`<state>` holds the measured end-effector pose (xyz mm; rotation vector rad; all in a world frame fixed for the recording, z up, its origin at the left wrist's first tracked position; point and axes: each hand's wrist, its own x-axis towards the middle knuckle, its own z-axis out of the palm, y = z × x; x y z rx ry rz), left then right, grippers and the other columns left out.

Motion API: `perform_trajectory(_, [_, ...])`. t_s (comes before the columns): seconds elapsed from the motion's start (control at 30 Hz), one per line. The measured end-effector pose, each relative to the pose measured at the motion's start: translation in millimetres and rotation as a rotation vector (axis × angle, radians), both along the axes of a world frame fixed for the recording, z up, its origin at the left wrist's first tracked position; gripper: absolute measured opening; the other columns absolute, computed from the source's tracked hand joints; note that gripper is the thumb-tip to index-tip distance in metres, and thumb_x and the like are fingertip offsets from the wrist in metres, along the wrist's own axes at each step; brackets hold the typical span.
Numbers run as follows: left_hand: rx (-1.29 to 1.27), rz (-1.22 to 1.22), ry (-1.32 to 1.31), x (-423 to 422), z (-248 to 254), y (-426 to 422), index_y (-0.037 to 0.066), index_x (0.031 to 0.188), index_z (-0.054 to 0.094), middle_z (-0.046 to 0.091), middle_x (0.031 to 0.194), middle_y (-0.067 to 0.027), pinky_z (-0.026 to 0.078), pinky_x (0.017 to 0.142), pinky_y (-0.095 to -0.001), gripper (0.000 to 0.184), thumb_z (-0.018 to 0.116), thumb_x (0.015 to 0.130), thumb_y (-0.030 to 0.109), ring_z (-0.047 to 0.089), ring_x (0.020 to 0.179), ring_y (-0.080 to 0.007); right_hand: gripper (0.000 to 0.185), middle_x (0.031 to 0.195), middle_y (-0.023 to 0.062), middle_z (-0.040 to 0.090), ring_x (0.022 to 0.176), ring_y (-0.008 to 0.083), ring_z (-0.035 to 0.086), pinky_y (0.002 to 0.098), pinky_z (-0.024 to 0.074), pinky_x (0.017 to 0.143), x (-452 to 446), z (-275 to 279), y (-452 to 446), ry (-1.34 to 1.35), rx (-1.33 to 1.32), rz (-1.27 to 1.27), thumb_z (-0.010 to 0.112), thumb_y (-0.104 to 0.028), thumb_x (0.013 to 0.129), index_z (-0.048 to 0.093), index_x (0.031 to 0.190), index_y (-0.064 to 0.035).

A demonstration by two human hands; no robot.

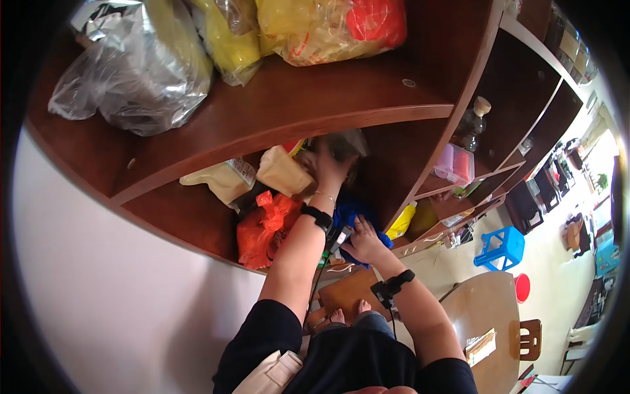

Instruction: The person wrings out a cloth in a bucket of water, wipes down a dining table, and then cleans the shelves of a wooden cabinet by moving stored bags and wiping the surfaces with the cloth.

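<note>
My left hand [333,172] reaches deep into the lower shelf, blurred, its fingers curled at a greyish see-through plastic item [353,139] whose kind I cannot make out. Just left of it lie a cream-coloured packet [283,172] and a pale bag with a printed label [226,180]. Below these sits a knotted red plastic bag [266,230], beside my left forearm. My right hand [367,241] lies with fingers stretched out on a bunched blue plastic bag [351,213] at the front of the shelf. A small grey object [341,238] shows by its thumb.
Clear and yellow plastic bags [147,79] fill the upper shelf [282,108]. To the right, a side shelf holds a corked bottle [474,121] and a plastic box [454,164]. My feet are on a wooden chair [344,295]. A table [489,295] and a blue stool [502,248] stand right.
</note>
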<state>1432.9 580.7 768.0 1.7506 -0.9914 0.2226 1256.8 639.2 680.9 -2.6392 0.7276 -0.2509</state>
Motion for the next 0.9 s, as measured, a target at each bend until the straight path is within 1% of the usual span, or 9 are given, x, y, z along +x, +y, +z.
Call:
perform_trajectory(0.1, [0.094, -0.080, 0.034, 19.0, -25.3, -24.5, 0.015, 0.132, 0.047, 0.056, 0.111, -0.0211, 0.033, 0.095, -0.0442, 0.080, 0.079, 0.061, 0.034, 0.042, 0.107, -0.0370, 0.063, 0.141, 0.0314, 0.027, 0.134, 0.0449, 0.023, 0.0482, 0.0197, 0.110, 12.0, 7.8, -11.8, 0.103, 0.092, -0.017, 0.056, -0.040, 0.083, 0.045, 0.131, -0.0002])
perform_trajectory(0.17, [0.244, 0.331, -0.151, 35.6, -49.5, -43.4, 0.009, 0.119, 0.059, 0.062, 0.106, -0.0187, 0.038, 0.094, -0.0391, 0.058, 0.076, 0.065, 0.019, 0.051, 0.106, -0.0296, 0.061, 0.141, 0.0305, 0.028, 0.133, 0.0446, 0.024, 0.0482, 0.0199, 0.110, 24.7, 1.5, -24.6, 0.125, 0.084, -0.042, 0.055, -0.038, 0.084, 0.045, 0.132, -0.0010])
perform_trajectory(0.2, [0.249, 0.333, -0.160, 46.4, -60.2, -49.6, 0.009, 0.119, 0.059, 0.062, 0.106, -0.0187, 0.038, 0.094, -0.0391, 0.058, 0.076, 0.065, 0.019, 0.051, 0.106, -0.0296, 0.059, 0.141, 0.0297, 0.029, 0.133, 0.0442, 0.025, 0.0482, 0.0202, 0.110, 32.2, -2.7, -30.5, 0.148, 0.073, -0.065, 0.054, -0.035, 0.084, 0.044, 0.132, -0.0018])
perform_trajectory(0.27, [-0.204, 0.089, 0.101, 63.9, -61.2, -51.8, 0.001, 0.106, 0.064, 0.065, 0.101, -0.0136, 0.042, 0.090, -0.0326, 0.030, 0.066, 0.076, 0.006, 0.057, 0.099, -0.0220, 0.057, 0.140, 0.0292, 0.030, 0.133, 0.0444, 0.025, 0.0481, 0.0205, 0.110, 46.4, -6.8, -41.4, 0.135, 0.084, -0.082, 0.053, -0.032, 0.085, 0.044, 0.132, -0.0021])
perform_trajectory(0.53, [-0.785, -0.185, 0.298, 18.5, 71.3, 44.2, -0.006, 0.107, 0.055, 0.059, 0.109, -0.0077, 0.042, 0.090, -0.0317, 0.021, 0.054, 0.088, 0.003, 0.053, 0.097, -0.0172, 0.050, 0.136, 0.0254, 0.040, 0.128, 0.0394, 0.033, 0.0434, 0.0248, 0.109, 94.2, -10.1, -89.5, 0.033, 0.055, -0.072, 0.056, -0.025, 0.080, 0.052, 0.125, -0.0030])
perform_trajectory(0.6, [-0.751, -0.052, 0.042, 20.5, 71.2, 45.4, -0.005, 0.111, 0.053, 0.055, 0.116, -0.0105, 0.040, 0.094, -0.0342, 0.025, 0.054, 0.089, 0.006, 0.050, 0.104, -0.0194, 0.053, 0.135, 0.0239, 0.040, 0.126, 0.0409, 0.036, 0.0435, 0.0295, 0.107, 121.3, 10.2, -93.0, -0.808, 0.450, -0.186, 0.060, -0.031, 0.079, 0.051, 0.124, -0.0032])
perform_trajectory(0.63, [-0.748, -0.111, 0.178, 19.2, 68.5, 49.6, -0.006, 0.114, 0.050, 0.053, 0.119, -0.0129, 0.037, 0.098, -0.0371, 0.029, 0.054, 0.089, 0.007, 0.049, 0.108, -0.0233, 0.054, 0.135, 0.0239, 0.040, 0.126, 0.0410, 0.036, 0.0436, 0.0297, 0.107, 132.6, 11.2, -101.6, -0.860, 0.376, -0.178, 0.060, -0.031, 0.079, 0.051, 0.124, -0.0031])
perform_trajectory(0.7, [-0.523, -0.036, -0.042, 21.1, 58.6, 67.8, -0.004, 0.117, 0.049, 0.053, 0.120, -0.0138, 0.035, 0.100, -0.0379, 0.032, 0.055, 0.088, 0.008, 0.050, 0.110, -0.0259, 0.054, 0.135, 0.0240, 0.040, 0.125, 0.0411, 0.037, 0.0437, 0.0302, 0.106, 147.2, -1.8, -130.6, -0.543, 0.100, -0.202, 0.060, -0.031, 0.079, 0.051, 0.124, -0.0029])
perform_trajectory(0.9, [-0.620, -0.135, 0.229, 37.7, 27.7, 78.7, -0.003, 0.114, 0.053, 0.056, 0.116, -0.0120, 0.038, 0.097, -0.0355, 0.028, 0.055, 0.087, 0.005, 0.052, 0.106, -0.0227, 0.055, 0.134, 0.0241, 0.041, 0.124, 0.0416, 0.038, 0.0439, 0.0317, 0.105, 164.4, -38.3, -178.8, -0.217, -0.054, -0.181, 0.061, -0.032, 0.078, 0.051, 0.123, -0.0023])
